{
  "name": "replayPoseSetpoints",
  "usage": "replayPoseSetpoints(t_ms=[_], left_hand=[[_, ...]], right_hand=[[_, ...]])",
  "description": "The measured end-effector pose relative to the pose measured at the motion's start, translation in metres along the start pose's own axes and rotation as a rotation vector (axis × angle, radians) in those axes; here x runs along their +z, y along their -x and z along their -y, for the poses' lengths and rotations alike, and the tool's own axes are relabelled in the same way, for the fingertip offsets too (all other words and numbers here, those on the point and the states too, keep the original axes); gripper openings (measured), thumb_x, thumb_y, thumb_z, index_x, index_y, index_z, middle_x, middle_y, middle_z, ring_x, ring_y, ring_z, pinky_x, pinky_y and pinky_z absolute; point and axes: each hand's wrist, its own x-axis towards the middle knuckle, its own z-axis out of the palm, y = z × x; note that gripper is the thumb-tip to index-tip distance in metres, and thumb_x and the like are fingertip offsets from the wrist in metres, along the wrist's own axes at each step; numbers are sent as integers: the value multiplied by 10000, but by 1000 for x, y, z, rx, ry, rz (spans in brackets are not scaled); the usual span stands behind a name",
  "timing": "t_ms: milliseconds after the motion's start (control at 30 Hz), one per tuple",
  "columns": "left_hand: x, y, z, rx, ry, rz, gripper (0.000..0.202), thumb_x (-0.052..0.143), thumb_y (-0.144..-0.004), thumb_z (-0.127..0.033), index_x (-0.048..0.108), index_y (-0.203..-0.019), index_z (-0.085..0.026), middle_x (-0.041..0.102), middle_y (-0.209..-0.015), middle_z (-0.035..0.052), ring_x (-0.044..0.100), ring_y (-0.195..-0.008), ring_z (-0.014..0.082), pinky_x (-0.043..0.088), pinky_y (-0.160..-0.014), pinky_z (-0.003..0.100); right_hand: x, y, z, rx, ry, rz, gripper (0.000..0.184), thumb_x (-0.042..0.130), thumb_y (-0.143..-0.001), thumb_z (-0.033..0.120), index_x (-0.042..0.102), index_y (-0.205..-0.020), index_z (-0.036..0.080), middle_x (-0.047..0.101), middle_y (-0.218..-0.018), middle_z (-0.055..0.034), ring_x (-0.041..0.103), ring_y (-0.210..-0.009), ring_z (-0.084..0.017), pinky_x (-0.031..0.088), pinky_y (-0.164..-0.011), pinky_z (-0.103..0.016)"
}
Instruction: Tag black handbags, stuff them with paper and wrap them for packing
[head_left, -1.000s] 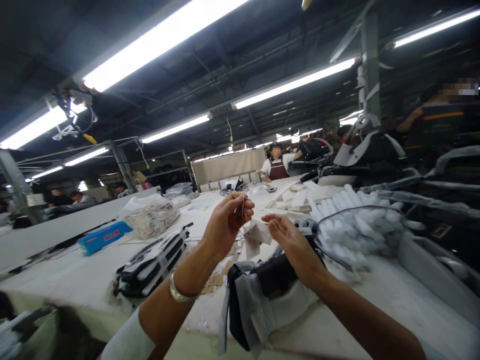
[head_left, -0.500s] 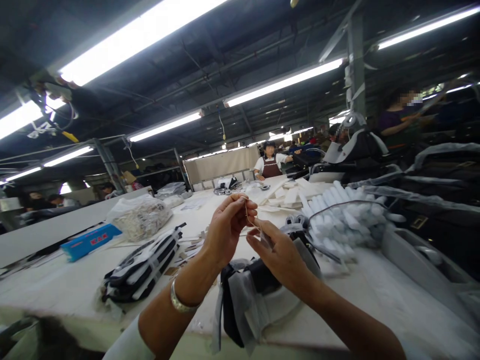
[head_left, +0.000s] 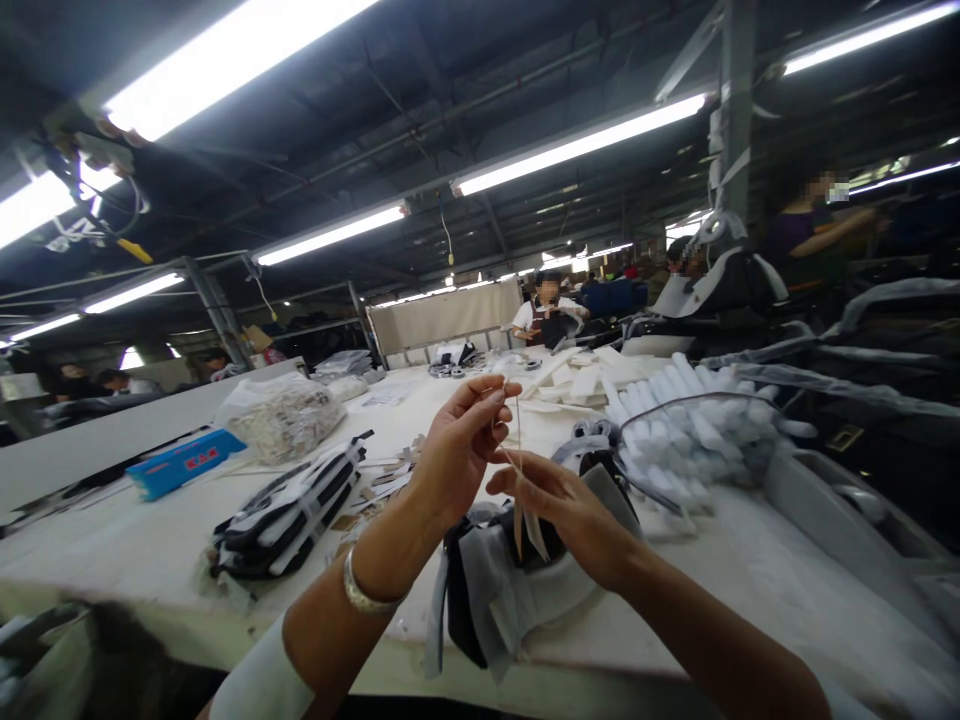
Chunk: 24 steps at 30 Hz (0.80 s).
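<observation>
My left hand [head_left: 466,440] is raised over the table, thumb and fingers pinching the top of a thin looped string [head_left: 518,418]. Lower down, my right hand [head_left: 559,500] has its fingertips closed around the same string. Pale hang tags [head_left: 534,535] dangle just under the right fingers, by the cord's lower end. Beneath both hands lies a black bag [head_left: 469,620] wrapped in whitish sheeting, partly hidden by my right hand and forearm.
A stack of black-and-white bag pieces [head_left: 289,515], a blue box [head_left: 187,462] and a plastic sack [head_left: 281,415] lie left. White foam rolls [head_left: 690,420] and a grey bin [head_left: 847,510] stand right. A co-worker [head_left: 547,310] is across the white table [head_left: 135,560].
My hands have drawn slightly apart, so the string stretches between them and the tags now hang in view. The co-worker across the table now holds up something dark.
</observation>
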Motion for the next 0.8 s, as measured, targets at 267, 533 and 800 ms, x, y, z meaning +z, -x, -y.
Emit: replayPoseSetpoints(t_ms=[267,533,800], left_hand=[[-22,6,3,1,41,-27,254,806,-727,-145,706,-958,-176,711,-964,15,609,-670,31,518,-649,115],[-66,16,15,-83,-205,-14,276,794,-773,-300,698,-1015,-209,709,-1010,27,660,-805,91,534,-789,205],[-158,4,44,-436,-663,206,256,820,-685,-377,698,-615,-163,632,-586,14,568,-544,129,434,-502,205]], right_hand=[[-2,5,-12,153,-435,-46,336,660,-860,539,731,-971,230,655,-1044,-58,619,-1055,-237,481,-1001,-441],[-2,15,-17,355,-275,-126,253,754,-813,444,664,-886,220,638,-798,-6,580,-685,-133,487,-630,-241],[-14,23,-16,512,356,-36,356,668,-841,554,711,-877,202,670,-757,-22,487,-573,-115,320,-498,-232]])
